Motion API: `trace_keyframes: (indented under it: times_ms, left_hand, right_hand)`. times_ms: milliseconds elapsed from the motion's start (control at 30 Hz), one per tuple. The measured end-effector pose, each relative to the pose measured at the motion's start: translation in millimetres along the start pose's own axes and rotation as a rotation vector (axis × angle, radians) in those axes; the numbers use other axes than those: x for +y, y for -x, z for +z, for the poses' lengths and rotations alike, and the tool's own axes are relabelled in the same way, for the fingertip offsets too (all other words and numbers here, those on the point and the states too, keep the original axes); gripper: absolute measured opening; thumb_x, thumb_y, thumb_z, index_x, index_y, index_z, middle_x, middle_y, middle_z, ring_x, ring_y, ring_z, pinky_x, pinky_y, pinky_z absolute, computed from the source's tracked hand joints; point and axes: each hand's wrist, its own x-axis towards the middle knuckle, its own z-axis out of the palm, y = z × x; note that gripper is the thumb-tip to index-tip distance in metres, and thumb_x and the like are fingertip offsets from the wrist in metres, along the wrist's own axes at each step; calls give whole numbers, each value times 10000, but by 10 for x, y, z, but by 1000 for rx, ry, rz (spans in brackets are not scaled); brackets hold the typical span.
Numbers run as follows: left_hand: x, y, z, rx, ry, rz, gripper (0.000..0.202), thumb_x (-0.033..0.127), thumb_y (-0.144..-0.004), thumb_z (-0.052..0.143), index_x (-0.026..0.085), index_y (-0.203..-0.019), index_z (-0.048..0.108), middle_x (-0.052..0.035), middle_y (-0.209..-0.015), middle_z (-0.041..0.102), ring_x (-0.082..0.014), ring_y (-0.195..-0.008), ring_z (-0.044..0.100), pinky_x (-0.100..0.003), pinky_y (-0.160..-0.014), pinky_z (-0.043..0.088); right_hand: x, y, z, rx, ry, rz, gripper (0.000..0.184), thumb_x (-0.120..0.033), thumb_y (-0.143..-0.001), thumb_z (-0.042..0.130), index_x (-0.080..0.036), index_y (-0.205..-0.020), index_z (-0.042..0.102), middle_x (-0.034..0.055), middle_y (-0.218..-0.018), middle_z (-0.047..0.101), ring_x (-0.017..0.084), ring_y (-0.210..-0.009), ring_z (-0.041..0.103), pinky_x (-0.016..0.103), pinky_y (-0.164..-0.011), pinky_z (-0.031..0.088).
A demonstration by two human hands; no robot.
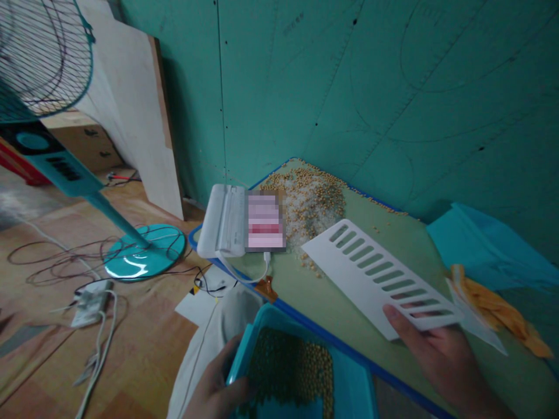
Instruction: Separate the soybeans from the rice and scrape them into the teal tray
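My left hand (222,378) grips the left rim of a blue plastic bin (351,372), its thumb over the inside edge. Yellow soybeans (321,364) lie in the bin, partly in shadow. With my right hand (441,349) I hold a white slotted plastic panel (349,279) by its near end, thumb on top and fingers beneath. The panel is tilted over the table, its far corner near a pile of soybeans (314,186) mixed with white grains (321,218).
A power bank-like white device (222,221) and a phone (264,221) with a cable stand on the green table (301,297). Blue cloth (489,244) and an orange glove (498,308) lie at right. A fan base (146,253), tangled cords and a power strip (91,302) are on the floor.
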Motion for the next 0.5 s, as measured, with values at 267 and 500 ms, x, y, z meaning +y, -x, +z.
trace_keyframes:
  times_ms: [267,500]
  left_hand:
    - [-13,1,4,6,31,-29,604,148,-495,645,204,-1092,574,-18,-835,750,-319,-920,624,-369,-714,512]
    - [-6,11,20,59,-2,-27,582,155,-486,647,188,-1063,580,0,-717,745,-306,-856,641,-353,-706,510]
  right_hand:
    - [-16,-5,10,11,-19,-56,196,-363,-796,527,-247,-861,671,11,-881,712,182,-853,652,271,-821,488]
    - [-25,-19,-8,-11,-24,-82,220,-354,-795,529,-225,-914,663,35,-948,700,198,-918,632,284,-849,474]
